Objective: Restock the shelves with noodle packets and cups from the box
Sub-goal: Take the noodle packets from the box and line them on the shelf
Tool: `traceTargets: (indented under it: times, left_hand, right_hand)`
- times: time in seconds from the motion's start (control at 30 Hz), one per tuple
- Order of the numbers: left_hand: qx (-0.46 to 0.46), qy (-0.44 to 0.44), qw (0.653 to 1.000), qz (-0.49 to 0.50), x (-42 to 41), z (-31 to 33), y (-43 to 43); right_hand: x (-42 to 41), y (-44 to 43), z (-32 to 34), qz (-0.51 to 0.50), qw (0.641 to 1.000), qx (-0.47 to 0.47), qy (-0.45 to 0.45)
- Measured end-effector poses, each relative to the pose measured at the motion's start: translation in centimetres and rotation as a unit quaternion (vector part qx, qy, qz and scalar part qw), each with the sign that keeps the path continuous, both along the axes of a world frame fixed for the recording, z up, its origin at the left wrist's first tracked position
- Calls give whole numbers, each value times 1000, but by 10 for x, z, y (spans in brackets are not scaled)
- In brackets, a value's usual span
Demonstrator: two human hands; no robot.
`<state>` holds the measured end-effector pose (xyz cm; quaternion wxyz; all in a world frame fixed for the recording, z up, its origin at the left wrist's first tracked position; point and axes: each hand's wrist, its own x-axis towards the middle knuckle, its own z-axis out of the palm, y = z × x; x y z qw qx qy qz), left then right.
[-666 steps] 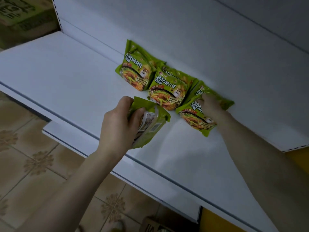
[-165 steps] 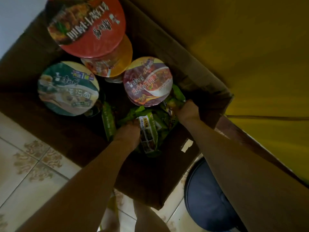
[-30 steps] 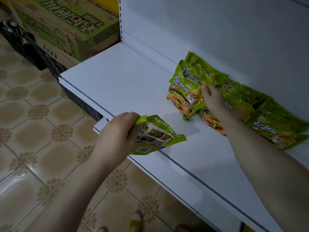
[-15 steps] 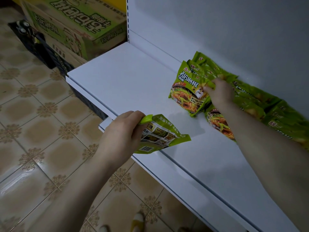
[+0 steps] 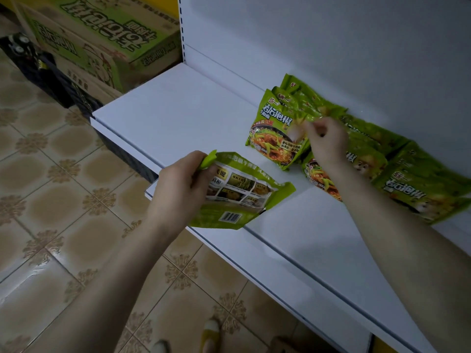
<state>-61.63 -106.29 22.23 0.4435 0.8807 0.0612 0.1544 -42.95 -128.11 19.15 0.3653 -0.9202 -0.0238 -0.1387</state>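
Note:
My left hand (image 5: 181, 184) grips a green noodle packet (image 5: 242, 197) by its top corner, back side up with the barcode showing, over the front edge of the white shelf (image 5: 178, 115). Several green noodle packets (image 5: 277, 128) lean in a row against the shelf's back wall. My right hand (image 5: 326, 141) hovers at the leftmost stack, fingers loosely curled beside the front packet's upper right corner; motion blur hides whether they pinch it.
Green-printed cardboard cartons (image 5: 102, 42) are stacked on the floor left of the shelf, beside a dark crate (image 5: 33, 62). A lower shelf edge (image 5: 280, 289) juts out below. The tiled floor (image 5: 51, 174) and my shoes (image 5: 209, 332) are below.
My right hand has drawn back slightly from the leftmost packet, which now stands more upright. My left hand still holds its packet in the same spot.

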Motion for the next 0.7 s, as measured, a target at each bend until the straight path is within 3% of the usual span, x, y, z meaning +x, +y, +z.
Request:
traceTargets:
  times: [0.23, 0.33, 0.47, 0.53, 0.7]
  left_hand:
    - [-45, -10, 998, 45, 0, 11, -17]
    - [-29, -53, 998, 34, -6, 16, -23]
    - [50, -99, 992, -58, -23, 13, -38]
    - [103, -109, 979, -137, -35, 9, -46]
    - [136, -107, 956, -236, -54, -1, -53]
  right_hand:
    - [-69, 1, 22, 45, 992, 93, 76]
    - [-100, 4, 39, 27, 979, 124, 160]
    - [-130, 17, 60, 12, 880, 282, 382]
    - [-140, 22, 62, 32, 869, 306, 387]
    - [-163, 26, 64, 20, 895, 316, 315]
